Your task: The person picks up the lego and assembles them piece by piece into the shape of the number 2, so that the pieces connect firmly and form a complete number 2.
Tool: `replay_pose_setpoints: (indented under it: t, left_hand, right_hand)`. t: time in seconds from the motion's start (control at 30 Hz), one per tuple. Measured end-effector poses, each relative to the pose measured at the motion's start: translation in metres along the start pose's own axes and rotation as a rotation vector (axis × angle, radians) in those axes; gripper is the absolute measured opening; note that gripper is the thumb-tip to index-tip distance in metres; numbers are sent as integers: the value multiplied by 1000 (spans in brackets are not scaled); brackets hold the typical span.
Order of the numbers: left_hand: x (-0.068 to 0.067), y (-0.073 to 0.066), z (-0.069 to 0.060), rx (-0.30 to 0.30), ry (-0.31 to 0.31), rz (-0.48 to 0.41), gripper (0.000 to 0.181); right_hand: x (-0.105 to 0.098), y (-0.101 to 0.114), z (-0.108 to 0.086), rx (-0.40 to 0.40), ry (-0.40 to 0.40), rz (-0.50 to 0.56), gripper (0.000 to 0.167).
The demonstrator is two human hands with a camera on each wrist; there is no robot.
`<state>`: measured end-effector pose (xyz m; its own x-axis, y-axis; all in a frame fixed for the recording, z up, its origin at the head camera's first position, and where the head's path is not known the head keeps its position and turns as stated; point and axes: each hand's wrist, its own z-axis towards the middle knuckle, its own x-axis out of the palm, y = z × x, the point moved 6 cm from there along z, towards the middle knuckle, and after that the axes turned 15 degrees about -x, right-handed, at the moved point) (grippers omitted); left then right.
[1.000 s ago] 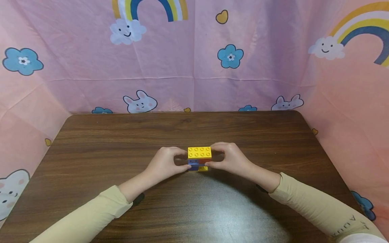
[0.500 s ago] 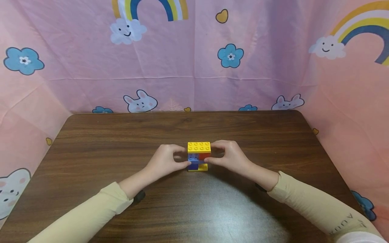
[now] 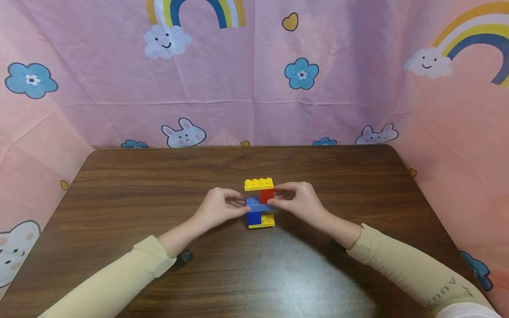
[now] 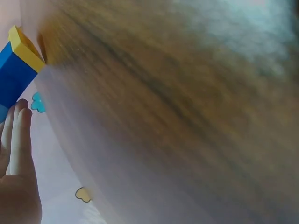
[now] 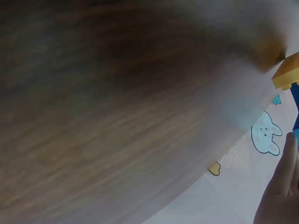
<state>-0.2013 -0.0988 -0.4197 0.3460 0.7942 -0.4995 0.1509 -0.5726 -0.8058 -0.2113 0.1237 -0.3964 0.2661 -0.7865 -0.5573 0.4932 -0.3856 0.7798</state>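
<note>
A small stack of toy building bricks stands between my hands in the head view. A studded yellow brick (image 3: 259,184) tops it, above a red brick (image 3: 266,195) on the right side. Below lie a light blue brick (image 3: 258,208), a dark blue brick (image 3: 254,218) at left and a yellow base brick (image 3: 268,220). My left hand (image 3: 216,206) pinches the light blue brick's left end. From the right, my right hand (image 3: 304,203) pinches the stack around the light blue and red bricks. Both wrist views catch only fingers and the lower bricks. Whether the base touches the table, I cannot tell.
The brown wood-grain table (image 3: 167,176) extends around the hands, with rounded far corners. A pink patterned cloth (image 3: 222,79) hangs behind it and along both sides. Dark wrist devices, such as the one on the left (image 3: 184,256), sit below the forearms.
The stack has tilted back, so its front shows more and its top sits higher in view. Both hands have moved slightly up in the view with it, keeping their hold.
</note>
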Motion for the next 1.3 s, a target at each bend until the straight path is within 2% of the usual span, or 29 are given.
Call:
replay_pose_setpoints:
  t: [0.37,0.6,0.83,1.03,1.3]
  left_hand:
    - [1,7,13,-74,-13,4,33]
    - [2,12,21,-146,-28,-6,32]
    - [3,13,26,-204,-31,-22,32]
    - [3,14,28,-210,-40,-30,33]
    - [4,15,31,-217,-61,13,31]
  right_hand:
    - [2,-17,2,161,-39,-19,38]
    - [6,-28,5,291,-47,61,37]
    - [8,-33,6,345,-41,134,37]
    - [9,-37,6,394,-29,181,36]
    - [11,-44,4,430,7,201,35]
